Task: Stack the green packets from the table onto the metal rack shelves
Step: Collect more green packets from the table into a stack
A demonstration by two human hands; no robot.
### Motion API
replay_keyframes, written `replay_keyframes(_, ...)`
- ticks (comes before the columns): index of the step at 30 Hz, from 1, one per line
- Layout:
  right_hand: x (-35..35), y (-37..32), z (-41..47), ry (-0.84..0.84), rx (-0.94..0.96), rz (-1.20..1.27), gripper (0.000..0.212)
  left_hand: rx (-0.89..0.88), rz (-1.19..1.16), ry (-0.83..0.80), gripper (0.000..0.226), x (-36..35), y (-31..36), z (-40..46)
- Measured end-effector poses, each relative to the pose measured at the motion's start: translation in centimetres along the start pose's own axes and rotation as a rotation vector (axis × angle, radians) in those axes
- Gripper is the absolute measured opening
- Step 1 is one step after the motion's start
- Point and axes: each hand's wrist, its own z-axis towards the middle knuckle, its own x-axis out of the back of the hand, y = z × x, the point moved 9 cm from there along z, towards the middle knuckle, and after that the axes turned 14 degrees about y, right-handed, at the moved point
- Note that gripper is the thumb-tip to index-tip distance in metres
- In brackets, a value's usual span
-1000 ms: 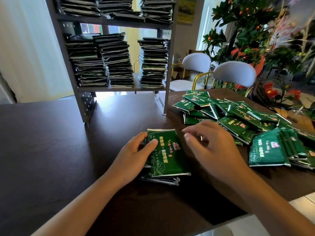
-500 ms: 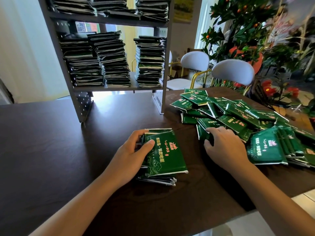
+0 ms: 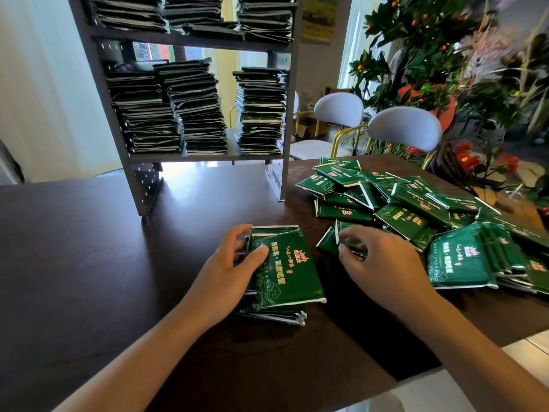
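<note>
A small stack of green packets [image 3: 283, 272] lies on the dark table [image 3: 89, 248] in front of me. My left hand [image 3: 230, 273] grips its left side, thumb on the top packet. My right hand [image 3: 377, 263] pinches a single green packet [image 3: 329, 242] at the near edge of a loose pile of green packets [image 3: 416, 209] spread over the right of the table. The metal rack [image 3: 205, 157] stands at the back of the table, its shelves holding tall stacks of packets [image 3: 196, 108].
Two white chairs [image 3: 404, 129] stand behind the table to the right, with plants and red flowers [image 3: 475, 84] beyond them. The table's near edge runs diagonally at lower right. Bare table surface lies left of my hands and under the rack.
My right hand went from the stack to the loose pile and now lifts one packet off it toward the stack. My left hand stays on the stack.
</note>
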Motion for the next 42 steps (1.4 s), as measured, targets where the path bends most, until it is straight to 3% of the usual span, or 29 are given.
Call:
replay_keyframes(5,-4.0,2.7,0.3,-0.256,-0.056,-0.291,0.065,0.024,0.015,0.048,0.029,0.4,-0.5,0.3)
replay_keyframes(11,-2.9,0.4,0.2,-0.158,0.088,-0.314,0.059,0.001,0.034,0.047,0.022,0.4,-1.0,0.6)
replay_keyframes(16,-3.0,-1.4,-1.1,-0.341,0.111,-0.167,0.067,-0.007,0.038,0.034,0.02,0.4,-0.8,0.5)
replay_keyframes(20,-1.9,-1.4,-0.1,-0.154,0.07,-0.034,0.049,-0.001,0.046,0.037,0.024,0.4,-0.6,0.5)
replay_keyframes(23,-0.8,-1.0,0.1,-0.012,-0.026,0.23,0.035,-0.009,0.049,0.023,0.023,0.4,-0.5,0.4)
replay_keyframes(26,0.3,-2.6,-0.7,0.027,-0.048,0.575,0.035,-0.014,0.052,0.012,0.02,0.2,-0.5,0.4)
replay_keyframes(29,1.3,-5.0,-1.3,0.104,0.074,0.663,0.038,-0.012,0.044,0.01,0.019,0.2,-0.7,0.6)
replay_keyframes(32,0.9,-5.7,-2.0,0.068,0.072,0.815,0.035,-0.019,0.041,0.011,0.016,0.3,-0.8,0.7)
replay_keyframes(42,-1.4,-7.1,-4.3,-0.036,0.154,0.765,0.043,-0.082,0.021,-0.029,0.044,0.3,-1.0,0.8)
